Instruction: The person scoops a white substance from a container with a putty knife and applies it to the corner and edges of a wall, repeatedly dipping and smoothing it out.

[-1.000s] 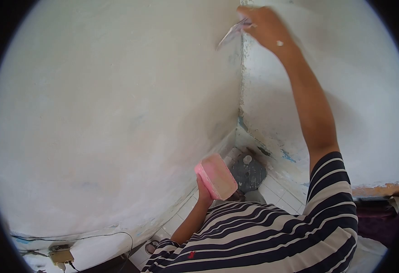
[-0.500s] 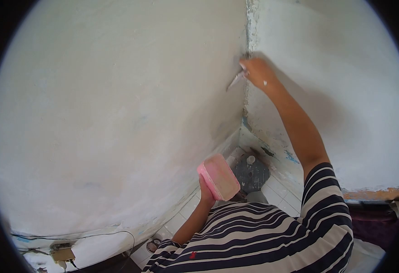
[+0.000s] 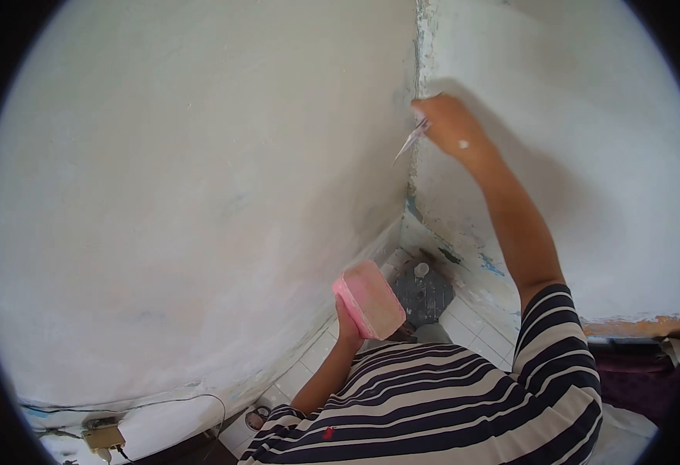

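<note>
My right hand (image 3: 450, 124) is raised at the inside corner of the room, fingers closed around a putty knife (image 3: 410, 142). The thin blade points down and to the left, overlapping the left wall (image 3: 200, 170) beside the rough corner seam (image 3: 412, 182). White smears mark the tool, and a white spot sits on the back of this hand. Lower down, my left hand (image 3: 348, 322) grips a pink plastic tub (image 3: 372, 301) from its left side. The tub is tilted, and a pale coating covers what shows of its inside.
Below the corner, a grey speckled board-like surface (image 3: 425, 298) bears a small white round object (image 3: 421, 270). White floor tiles (image 3: 464, 329) surround it. A cable runs along the lower left wall to a beige socket box (image 3: 103, 435). Dark purple fabric (image 3: 638, 384) lies at the right.
My right hand has shifted slightly right with the putty knife, whose blade now looks narrower and steeper. The tub stays in my left hand, nearly in place.
</note>
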Demonstrator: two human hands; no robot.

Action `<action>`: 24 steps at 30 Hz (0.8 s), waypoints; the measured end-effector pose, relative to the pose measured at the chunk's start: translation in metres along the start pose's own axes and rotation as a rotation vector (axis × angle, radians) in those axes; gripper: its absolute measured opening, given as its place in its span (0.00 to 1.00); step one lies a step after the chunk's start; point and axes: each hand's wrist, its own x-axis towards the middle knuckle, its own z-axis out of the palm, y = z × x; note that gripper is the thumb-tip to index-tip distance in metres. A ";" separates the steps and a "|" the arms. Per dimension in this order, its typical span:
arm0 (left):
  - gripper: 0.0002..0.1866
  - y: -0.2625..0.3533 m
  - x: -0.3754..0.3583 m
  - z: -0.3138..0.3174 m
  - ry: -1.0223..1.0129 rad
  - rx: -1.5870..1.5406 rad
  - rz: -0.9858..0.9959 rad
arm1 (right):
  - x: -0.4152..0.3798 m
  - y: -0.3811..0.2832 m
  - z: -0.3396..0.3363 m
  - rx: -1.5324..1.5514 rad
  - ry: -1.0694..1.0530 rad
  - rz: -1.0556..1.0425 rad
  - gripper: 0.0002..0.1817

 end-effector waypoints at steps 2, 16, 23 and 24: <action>0.41 0.003 -0.003 0.009 0.000 0.015 0.001 | 0.008 0.002 0.032 -0.006 -0.142 0.069 0.07; 0.42 0.003 -0.003 0.010 -0.003 -0.001 0.049 | -0.031 -0.006 -0.091 0.408 0.451 0.061 0.14; 0.41 0.008 -0.007 0.023 -0.078 -0.048 0.026 | -0.179 -0.015 0.040 1.253 0.109 0.493 0.12; 0.40 0.007 -0.007 0.022 -0.089 -0.038 0.031 | -0.196 -0.021 0.058 1.418 0.092 0.612 0.13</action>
